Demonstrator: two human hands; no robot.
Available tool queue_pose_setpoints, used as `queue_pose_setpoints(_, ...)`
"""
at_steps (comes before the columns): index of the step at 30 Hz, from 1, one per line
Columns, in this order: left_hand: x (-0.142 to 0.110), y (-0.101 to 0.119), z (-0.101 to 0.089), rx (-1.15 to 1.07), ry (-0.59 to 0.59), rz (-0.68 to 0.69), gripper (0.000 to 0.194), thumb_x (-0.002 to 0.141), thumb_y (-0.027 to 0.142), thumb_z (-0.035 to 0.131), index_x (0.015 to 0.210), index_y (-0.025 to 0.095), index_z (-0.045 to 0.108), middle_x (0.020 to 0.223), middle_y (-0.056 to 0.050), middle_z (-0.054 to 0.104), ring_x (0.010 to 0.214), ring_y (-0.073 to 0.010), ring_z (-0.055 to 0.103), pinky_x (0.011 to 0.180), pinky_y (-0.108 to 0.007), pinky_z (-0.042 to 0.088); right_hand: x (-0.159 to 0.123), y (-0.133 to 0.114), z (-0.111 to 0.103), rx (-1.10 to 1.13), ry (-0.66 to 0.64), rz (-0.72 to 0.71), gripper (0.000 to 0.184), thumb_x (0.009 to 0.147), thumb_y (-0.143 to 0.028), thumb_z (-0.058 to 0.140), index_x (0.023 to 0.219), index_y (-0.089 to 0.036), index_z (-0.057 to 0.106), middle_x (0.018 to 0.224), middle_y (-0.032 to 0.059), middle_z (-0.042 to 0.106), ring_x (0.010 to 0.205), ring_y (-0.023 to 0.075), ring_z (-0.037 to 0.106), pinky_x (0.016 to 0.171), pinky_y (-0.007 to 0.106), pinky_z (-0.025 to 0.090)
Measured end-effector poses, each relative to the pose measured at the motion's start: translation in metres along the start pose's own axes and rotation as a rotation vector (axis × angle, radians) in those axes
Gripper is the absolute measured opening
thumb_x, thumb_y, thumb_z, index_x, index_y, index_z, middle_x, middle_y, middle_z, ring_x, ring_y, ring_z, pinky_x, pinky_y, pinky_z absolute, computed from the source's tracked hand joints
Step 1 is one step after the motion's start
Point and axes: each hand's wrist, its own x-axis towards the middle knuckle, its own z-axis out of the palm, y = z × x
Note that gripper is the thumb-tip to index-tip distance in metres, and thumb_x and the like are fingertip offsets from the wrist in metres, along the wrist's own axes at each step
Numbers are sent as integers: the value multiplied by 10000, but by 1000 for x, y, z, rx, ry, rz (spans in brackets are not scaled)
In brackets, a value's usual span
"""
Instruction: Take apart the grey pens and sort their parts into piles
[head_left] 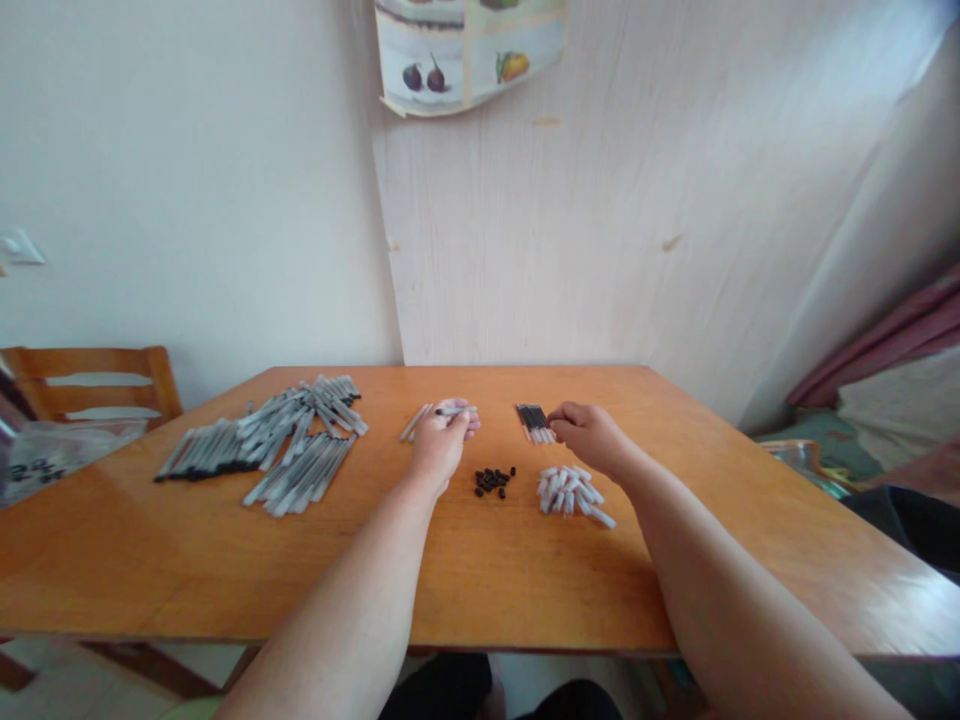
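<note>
Across the fingers of my left hand (442,440) lies a translucent pen barrel (456,411) with a dark end, held under the thumb. My right hand (585,430) is closed in a pinch at the right side of a row of dark pen refills (532,418) with pale lower ends; what is between its fingertips is hidden. Two or so thin pale pen tubes (415,424) lie just left of my left hand. Between the hands and nearer me are several small black plugs (492,482). A pile of whitish pen caps (570,490) sits below my right hand.
Many translucent pens with dark ends (300,425) are heaped and lined up on the left of the wooden table (480,590). Behind its left end are a wooden chair (97,362) and a clear plastic bag (71,450). A wall (517,250) stands at the table's far edge.
</note>
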Motion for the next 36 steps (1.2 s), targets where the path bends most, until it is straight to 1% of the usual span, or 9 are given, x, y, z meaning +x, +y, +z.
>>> queue_pose_setpoints(3,1,-8,2,109,-70,112,237,841,209,607,1074,185,646,1021,-115,720,919,-195,695,813,-341,532,-6,-15,17,309,-41,56,137,800,-296,543,769,-180,607,634,-5,598,544,102,503,503,218,351)
queue_pose_setpoints(6,-1,-10,3,348,-154,264,306,869,200,561,1155,228,665,1125,-105,705,1026,-213,665,907,-374,500,-12,-28,31,525,-140,101,260,844,-420,554,793,-168,596,634,6,612,487,85,483,446,208,305)
queue_pose_setpoints(11,-11,0,7,617,-221,384,437,904,185,467,1322,220,588,1152,-99,704,1023,-219,658,917,-370,487,-18,-38,41,636,-276,194,447,856,-577,542,820,-139,626,609,36,632,436,74,463,400,203,237)
queue_pose_setpoints(16,-15,-2,11,639,-265,418,475,908,191,446,1374,211,535,1217,-109,675,1073,-216,642,952,-361,475,-21,-39,45,700,-306,193,400,795,-544,647,789,-144,625,591,25,632,425,63,442,403,201,229)
queue_pose_setpoints(21,-13,-7,16,336,-195,290,523,869,197,523,1390,193,477,1281,-135,633,1150,-207,611,970,-343,464,-20,-36,45,742,-241,199,349,771,-501,676,764,-160,599,576,-4,609,424,60,425,406,203,224)
queue_pose_setpoints(24,-15,-1,17,83,-144,56,531,847,329,608,1339,174,483,1118,-139,695,1007,-213,663,784,-307,511,-20,-37,42,753,-247,175,349,770,-500,675,733,-169,568,587,-12,598,435,58,421,409,201,226)
queue_pose_setpoints(27,-17,6,16,-67,-250,-156,427,782,480,678,1078,176,628,934,-96,712,821,-182,671,599,-236,442,-22,-39,40,748,-279,157,360,768,-505,681,727,-170,555,588,-17,584,447,57,416,415,199,240)
queue_pose_setpoints(30,-17,10,14,-185,-325,-214,344,728,470,737,886,175,657,833,-53,694,725,-133,638,567,-210,391,-23,-40,39,772,-311,175,365,772,-514,682,784,-163,580,594,-14,587,453,60,425,411,192,250)
queue_pose_setpoints(36,-14,8,15,-304,-252,-265,302,687,392,788,812,163,637,799,-37,684,699,-114,617,618,-219,427,-23,-38,39,872,-367,251,360,865,-487,568,826,-135,627,634,42,637,463,77,499,372,182,258)
